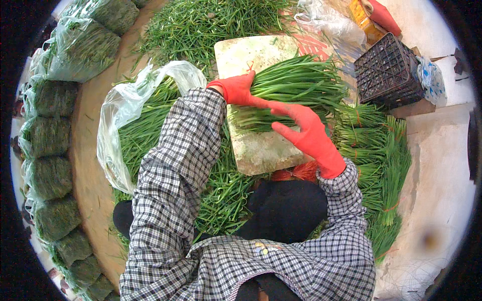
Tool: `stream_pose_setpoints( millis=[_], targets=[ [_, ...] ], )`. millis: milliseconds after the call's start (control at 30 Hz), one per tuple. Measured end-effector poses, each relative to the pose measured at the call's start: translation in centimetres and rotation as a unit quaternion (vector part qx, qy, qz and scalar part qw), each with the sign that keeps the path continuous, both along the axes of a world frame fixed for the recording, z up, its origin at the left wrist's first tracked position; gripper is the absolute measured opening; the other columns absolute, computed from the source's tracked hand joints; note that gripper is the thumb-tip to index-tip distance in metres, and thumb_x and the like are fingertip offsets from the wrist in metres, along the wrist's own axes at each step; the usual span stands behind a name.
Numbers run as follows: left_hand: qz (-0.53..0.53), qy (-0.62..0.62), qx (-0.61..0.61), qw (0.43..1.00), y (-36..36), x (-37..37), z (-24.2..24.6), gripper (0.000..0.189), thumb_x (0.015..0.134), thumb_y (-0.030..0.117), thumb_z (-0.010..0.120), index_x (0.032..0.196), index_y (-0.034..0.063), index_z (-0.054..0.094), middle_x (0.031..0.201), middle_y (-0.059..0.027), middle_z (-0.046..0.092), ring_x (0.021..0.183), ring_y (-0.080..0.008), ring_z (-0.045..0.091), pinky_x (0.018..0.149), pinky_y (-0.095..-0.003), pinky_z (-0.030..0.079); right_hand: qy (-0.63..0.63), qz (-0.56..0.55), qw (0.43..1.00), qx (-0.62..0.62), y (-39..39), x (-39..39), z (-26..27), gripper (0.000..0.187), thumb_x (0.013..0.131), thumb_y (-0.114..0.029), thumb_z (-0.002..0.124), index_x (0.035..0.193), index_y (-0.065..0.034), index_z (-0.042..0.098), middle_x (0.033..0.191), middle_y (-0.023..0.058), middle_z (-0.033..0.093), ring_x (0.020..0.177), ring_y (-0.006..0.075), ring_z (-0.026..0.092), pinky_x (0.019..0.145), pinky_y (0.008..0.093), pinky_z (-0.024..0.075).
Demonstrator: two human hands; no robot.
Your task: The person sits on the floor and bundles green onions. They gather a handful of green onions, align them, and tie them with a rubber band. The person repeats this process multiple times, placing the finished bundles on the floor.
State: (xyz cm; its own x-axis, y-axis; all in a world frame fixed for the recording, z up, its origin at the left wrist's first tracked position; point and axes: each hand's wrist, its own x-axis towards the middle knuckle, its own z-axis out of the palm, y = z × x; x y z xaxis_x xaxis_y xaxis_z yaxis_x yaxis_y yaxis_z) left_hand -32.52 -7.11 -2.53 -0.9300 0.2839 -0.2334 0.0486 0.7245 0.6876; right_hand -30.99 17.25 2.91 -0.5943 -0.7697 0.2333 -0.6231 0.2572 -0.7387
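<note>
My left hand [238, 89], in a red rubber glove, grips the stem ends of a bunch of long green chive-like leaves [301, 79]. Its thumb points away from me and its fingers lie across the near side. A thin red loop [250, 66] shows by the thumb. More pale-stemmed leaves [248, 118] lie just below the bunch. My right hand [310, 131], in a matching glove, is over the near side of the leaves with fingers apart, holding nothing visible. Beneath everything sits a worn, cream-coloured board [260, 154]. A bundle of red ties [297, 172] lies at its near edge.
Tied green bundles [376, 150] are stacked at right, beside a black plastic crate [389, 71]. A clear bag [116, 150] of leaves lies left; loose leaves [211, 26] are heaped beyond. Packed bags [52, 137] line the far left. A yellow box [365, 20] stands top right.
</note>
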Motion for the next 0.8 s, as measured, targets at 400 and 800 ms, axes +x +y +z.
stream_pose_setpoints(
  millis=[400,800],
  targets=[
    [0.224,0.129,0.162,0.952,-0.2,3.2,1.3,0.066,0.09,0.046,0.055,0.134,-0.0032,0.044,0.133,-0.022,0.05,0.125,-0.0312,0.047,0.106,-0.0375,0.035,0.109,0.043,0.982,0.149,0.7,-1.1,0.2,0.05,0.081,-0.029,0.067,0.124,-0.0073,0.055,0.107,0.0167,0.064,0.097,0.0334,0.06,0.085,0.0404,0.0471],
    [0.571,0.127,0.157,0.796,-4.1,23.0,-10.9,0.055,0.083,0.018,0.065,0.133,0.0046,0.047,0.123,-0.014,0.057,0.113,-0.0256,0.055,0.099,-0.0368,0.043,0.114,0.229,0.945,0.204,-4.0,9.8,9.9,0.06,0.079,-0.03,0.068,0.13,-0.0051,0.05,0.116,0.0157,0.06,0.101,0.0339,0.057,0.092,0.0419,0.0421]
  ],
)
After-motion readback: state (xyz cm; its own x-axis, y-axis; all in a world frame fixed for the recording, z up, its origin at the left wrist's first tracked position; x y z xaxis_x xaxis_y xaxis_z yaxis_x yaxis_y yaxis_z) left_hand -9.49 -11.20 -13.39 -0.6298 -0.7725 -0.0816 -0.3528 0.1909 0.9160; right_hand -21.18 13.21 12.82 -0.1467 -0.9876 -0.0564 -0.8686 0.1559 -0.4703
